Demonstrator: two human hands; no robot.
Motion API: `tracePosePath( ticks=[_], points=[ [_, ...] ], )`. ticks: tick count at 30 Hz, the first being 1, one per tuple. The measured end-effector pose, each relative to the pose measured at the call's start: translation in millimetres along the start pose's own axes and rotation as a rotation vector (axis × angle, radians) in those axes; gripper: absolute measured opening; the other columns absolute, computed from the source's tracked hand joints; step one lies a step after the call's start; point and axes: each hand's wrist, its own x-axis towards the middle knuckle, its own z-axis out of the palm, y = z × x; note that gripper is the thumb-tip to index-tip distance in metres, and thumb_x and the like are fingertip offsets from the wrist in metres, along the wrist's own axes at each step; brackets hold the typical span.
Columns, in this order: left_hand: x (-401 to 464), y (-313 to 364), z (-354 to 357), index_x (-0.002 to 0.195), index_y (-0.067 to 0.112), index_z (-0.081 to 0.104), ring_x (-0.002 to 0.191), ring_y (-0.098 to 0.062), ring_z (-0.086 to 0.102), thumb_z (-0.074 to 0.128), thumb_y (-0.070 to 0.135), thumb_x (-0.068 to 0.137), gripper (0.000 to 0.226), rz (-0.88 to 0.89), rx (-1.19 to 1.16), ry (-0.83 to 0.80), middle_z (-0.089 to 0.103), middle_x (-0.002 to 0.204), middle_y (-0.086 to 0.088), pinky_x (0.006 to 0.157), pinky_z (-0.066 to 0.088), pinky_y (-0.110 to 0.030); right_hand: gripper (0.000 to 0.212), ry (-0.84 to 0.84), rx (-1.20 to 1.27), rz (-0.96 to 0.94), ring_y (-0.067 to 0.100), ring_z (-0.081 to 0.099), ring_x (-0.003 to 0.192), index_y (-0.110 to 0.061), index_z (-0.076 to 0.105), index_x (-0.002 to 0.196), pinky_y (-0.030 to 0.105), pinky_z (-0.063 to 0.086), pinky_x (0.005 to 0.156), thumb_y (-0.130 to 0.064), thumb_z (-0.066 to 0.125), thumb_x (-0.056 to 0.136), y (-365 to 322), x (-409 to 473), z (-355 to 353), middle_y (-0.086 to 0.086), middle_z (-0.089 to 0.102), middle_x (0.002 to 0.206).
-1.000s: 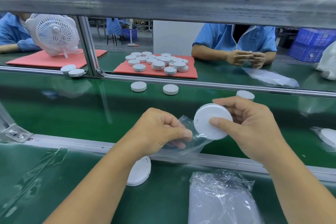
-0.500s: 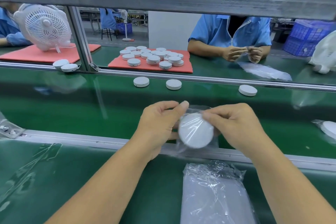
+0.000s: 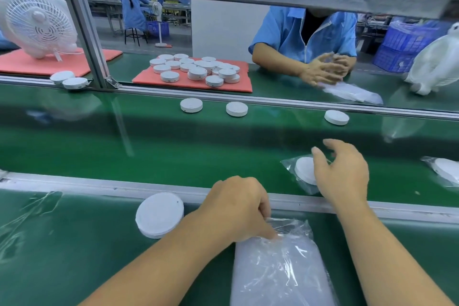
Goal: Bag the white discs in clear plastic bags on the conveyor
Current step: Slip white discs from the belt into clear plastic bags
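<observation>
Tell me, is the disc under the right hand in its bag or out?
In. The white disc lies on the conveyor belt with clear bag film showing around its edge; the right hand hovers open above it.

Green conveyor belt (image 3: 173, 146) with silver rails; white discs (image 3: 190, 105) along its far edge. The far mat (image 3: 191, 82) is salmon-pink, the fan (image 3: 37, 22) white, the worker's shirt (image 3: 283, 32) light blue, crates (image 3: 402, 49) blue.
</observation>
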Motion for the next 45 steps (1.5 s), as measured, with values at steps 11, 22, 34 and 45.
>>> tracePosePath(
  ticks=[11,22,34,45],
  points=[
    [3.6,-20.8,-4.7,0.072,0.029,0.079,0.051,0.011,0.053,0.082,0.034,0.086,0.016,0.012,-0.233,0.007,0.059,0.051,0.030,0.046,0.034,-0.006,0.093,-0.894,0.840,0.395,0.024,0.063,0.059,0.000,0.075,0.092,0.029,0.049,0.046,-0.081,0.032,0.085,-59.1,-42.3,14.4,0.019,0.075,0.086],
    [1.2,-42.7,-33.9,0.080,0.023,0.065,0.052,-0.009,0.066,0.067,0.040,0.098,0.025,-0.128,-0.469,0.348,0.076,0.066,0.008,0.060,0.052,-0.030,0.042,-1.051,0.731,0.145,0.023,0.062,0.062,0.011,0.066,0.100,0.029,0.053,0.054,-0.028,0.077,0.090,-58.4,-45.9,-2.0,0.022,0.072,0.081],
    [-17.8,-92.9,-80.2,0.092,0.005,0.079,0.071,-0.021,0.078,0.081,0.020,0.088,0.015,-0.185,-1.121,0.437,0.081,0.092,-0.015,0.067,0.065,-0.034,0.033,-0.877,0.825,0.242,0.022,0.069,0.058,-0.016,0.062,0.119,0.034,0.061,0.057,-0.001,0.070,0.090,-116.2,-75.1,4.2,0.012,0.079,0.089],
    [-16.6,-141.9,-89.6,0.089,0.008,0.077,0.056,-0.018,0.071,0.059,0.043,0.104,0.042,-0.343,-1.041,0.736,0.081,0.078,-0.007,0.052,0.054,-0.025,0.067,-0.799,-0.237,-0.568,0.024,0.043,0.110,-0.024,0.056,0.118,0.041,0.041,0.090,-0.078,0.055,0.079,-174.9,-139.8,54.5,-0.003,0.054,0.115]
  ],
)
